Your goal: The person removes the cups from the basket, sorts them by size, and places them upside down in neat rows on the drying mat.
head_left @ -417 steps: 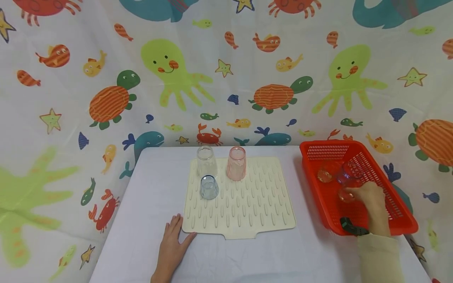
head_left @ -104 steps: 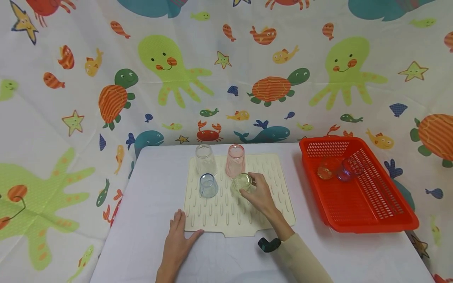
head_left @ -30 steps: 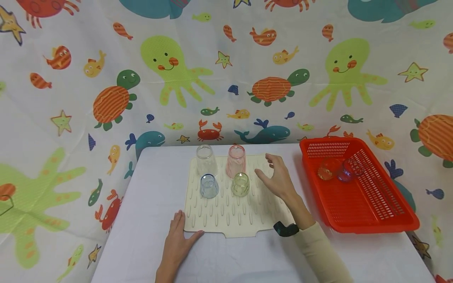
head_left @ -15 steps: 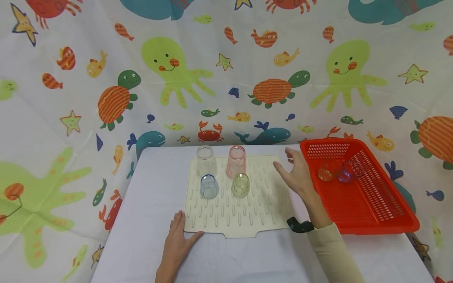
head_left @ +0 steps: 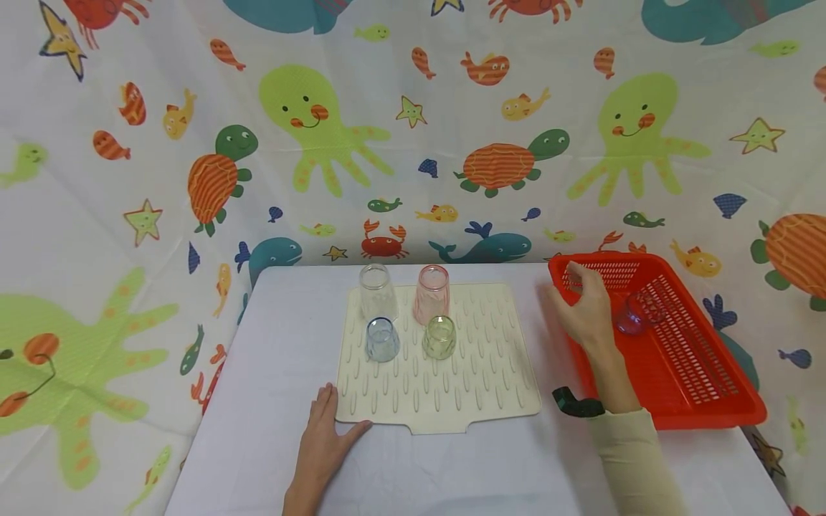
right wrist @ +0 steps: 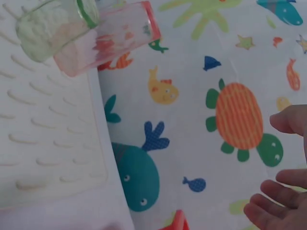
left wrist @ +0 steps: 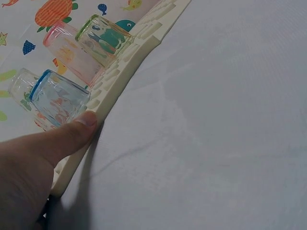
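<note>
Four would be too many to count, so several glasses stand on a cream drying mat [head_left: 480, 387]: a tall clear glass [head_left: 377, 294], a tall pink glass [head_left: 432, 295], a short blue glass [head_left: 382, 340] and a short green glass [head_left: 439, 338]. My left hand [head_left: 323, 446] rests at the mat's near left corner; its thumb [left wrist: 72, 136] touches the edge in the left wrist view. Over the left rim of a red basket [head_left: 690, 412] is my right hand [head_left: 589, 308], fingers apart and holding nothing. Inside the basket lies a purple glass [head_left: 635, 315]; my right hand hides the amber one.
A white cloth covers the table [head_left: 277, 344]. Behind it hangs a curtain [head_left: 413, 129] printed with sea animals. The basket's raised walls stand at the table's right side. A dark wrist strap with a camera [head_left: 577, 405] sits on the right wrist.
The right hand earlier reached into the basket, then held the green glass on the mat. It has let go and moved right to the basket. The left hand stays at the mat's corner.
</note>
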The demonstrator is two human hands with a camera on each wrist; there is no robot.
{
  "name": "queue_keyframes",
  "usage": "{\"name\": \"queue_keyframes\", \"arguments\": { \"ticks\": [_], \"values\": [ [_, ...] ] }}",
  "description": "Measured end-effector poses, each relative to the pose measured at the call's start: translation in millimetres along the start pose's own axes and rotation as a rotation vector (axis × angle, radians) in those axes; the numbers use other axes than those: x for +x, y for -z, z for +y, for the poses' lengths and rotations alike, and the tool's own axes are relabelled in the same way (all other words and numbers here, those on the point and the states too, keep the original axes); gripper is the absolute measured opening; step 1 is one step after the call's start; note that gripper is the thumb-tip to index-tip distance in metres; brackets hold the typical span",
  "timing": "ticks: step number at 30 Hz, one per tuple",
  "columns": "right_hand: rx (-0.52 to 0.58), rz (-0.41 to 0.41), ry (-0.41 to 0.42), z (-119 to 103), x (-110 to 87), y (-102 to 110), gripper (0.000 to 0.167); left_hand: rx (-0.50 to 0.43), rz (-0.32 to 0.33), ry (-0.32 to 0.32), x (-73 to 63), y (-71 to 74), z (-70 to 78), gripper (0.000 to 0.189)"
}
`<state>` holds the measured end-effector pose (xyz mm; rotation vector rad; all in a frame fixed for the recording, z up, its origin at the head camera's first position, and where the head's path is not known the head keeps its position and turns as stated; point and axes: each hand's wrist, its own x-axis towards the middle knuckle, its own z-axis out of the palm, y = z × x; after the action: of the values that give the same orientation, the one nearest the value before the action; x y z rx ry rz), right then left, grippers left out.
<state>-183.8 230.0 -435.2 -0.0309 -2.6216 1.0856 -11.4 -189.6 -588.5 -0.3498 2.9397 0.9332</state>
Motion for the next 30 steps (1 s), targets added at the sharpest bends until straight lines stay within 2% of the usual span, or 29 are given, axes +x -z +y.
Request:
{"name": "queue_keyframes", "arguments": {
  "ticks": [7, 18, 30],
  "values": [
    [0.028, 0.034, -0.068, 24.2, 4.2, 16.0, 0.068, -0.008, -0.004, -0.003, 0.6, 0.7, -1.0, 0.108],
    [0.026, 0.024, -0.156, 58.5, 5.8, 35.5, 0.071, -0.026, -0.009, -0.004, 0.9, 0.7, -1.9, 0.109],
    [-0.082, -0.012, -0.156, 85.6, 15.4, 44.8, 0.069, -0.034, -0.006, -0.021, 0.8, 0.4, -3.2, 0.107]
  ]
}}
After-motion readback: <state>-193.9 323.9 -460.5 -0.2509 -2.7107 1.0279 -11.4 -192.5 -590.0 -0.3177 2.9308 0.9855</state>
